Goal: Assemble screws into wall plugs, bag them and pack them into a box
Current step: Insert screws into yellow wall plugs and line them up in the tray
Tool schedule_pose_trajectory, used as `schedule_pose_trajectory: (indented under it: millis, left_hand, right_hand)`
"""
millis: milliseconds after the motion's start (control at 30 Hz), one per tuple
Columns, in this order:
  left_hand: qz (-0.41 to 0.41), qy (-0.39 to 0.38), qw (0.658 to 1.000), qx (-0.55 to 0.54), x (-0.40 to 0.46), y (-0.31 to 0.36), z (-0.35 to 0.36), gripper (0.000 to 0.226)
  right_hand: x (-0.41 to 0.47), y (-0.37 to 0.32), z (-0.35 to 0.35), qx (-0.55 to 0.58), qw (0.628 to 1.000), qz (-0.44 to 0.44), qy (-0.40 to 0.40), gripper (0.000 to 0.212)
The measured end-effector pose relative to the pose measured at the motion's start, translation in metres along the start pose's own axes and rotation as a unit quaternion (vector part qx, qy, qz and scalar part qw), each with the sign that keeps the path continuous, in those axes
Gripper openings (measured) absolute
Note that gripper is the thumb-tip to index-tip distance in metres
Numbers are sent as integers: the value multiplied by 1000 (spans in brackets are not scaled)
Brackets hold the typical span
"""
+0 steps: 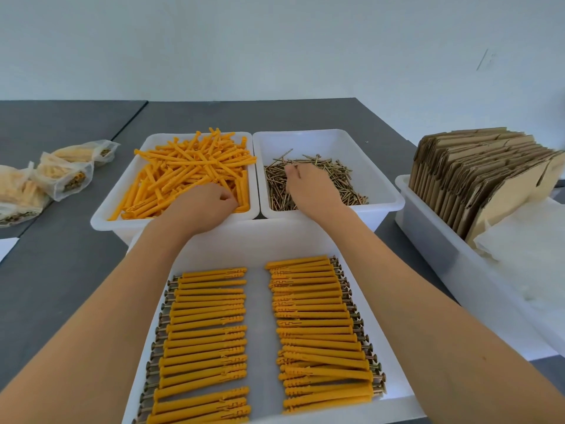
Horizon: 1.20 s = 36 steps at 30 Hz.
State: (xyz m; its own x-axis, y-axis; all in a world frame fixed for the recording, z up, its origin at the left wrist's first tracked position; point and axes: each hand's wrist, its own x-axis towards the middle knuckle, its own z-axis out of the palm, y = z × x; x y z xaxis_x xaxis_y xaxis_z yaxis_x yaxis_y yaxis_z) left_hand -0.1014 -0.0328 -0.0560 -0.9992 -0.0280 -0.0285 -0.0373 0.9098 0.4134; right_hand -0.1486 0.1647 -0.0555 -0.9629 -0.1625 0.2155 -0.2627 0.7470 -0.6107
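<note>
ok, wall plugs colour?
Orange-yellow wall plugs, clearest in the head view.

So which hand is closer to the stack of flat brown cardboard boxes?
Right. The right hand is in the white tub of brass screws, beside the flat brown cardboard boxes. The left hand is farther away, in the orange wall plugs.

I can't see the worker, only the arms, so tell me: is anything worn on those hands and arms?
Nothing shows. The left hand and right hand are bare, without gloves, rings or a watch. Both forearms are uncovered to the picture's edge; no sleeve is in view.
</note>
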Motion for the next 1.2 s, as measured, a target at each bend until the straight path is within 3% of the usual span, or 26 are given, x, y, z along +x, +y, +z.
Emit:
schedule_pose_trajectory:
  millis: [133,333,500,633,733,833,1000,1100,1200]
  left_hand:
    - [9,82,995,-51,1,-3,-3,7]
    - [25,90,988,-122,-2,-11,-12,16]
    - [41,81,989,-120,-1,-13,-14,16]
    - [38,164,969,-181,-1,-5,-9,33]
    - [61,229,961,-139,0,-1,-6,43]
    - [84,277,952,-102,2,-1,-4,38]
    - [130,310,939,-73,0,3,-5,10]
    - [160,301,938,-69,-4,11,-5,16]
    - [127,310,929,-156,-7,22,-8,23]
  right_hand:
    - [2,-6,-4,118,987,10,112,47]
    - [0,-15,-14,315,942,22,113,27]
    - [-5,-23,-12,314,945,3,92,24]
    - [-9,-29,-9,317,945,-21,82,24]
    - [-11,-32,-7,317,944,-29,85,25]
    - [-11,-34,-7,317,944,-33,89,25]
    - [-12,-36,-7,371,923,-25,98,22]
    - [-11,-37,-7,412,905,-3,109,17]
    - [-10,-36,-10,437,892,12,118,18]
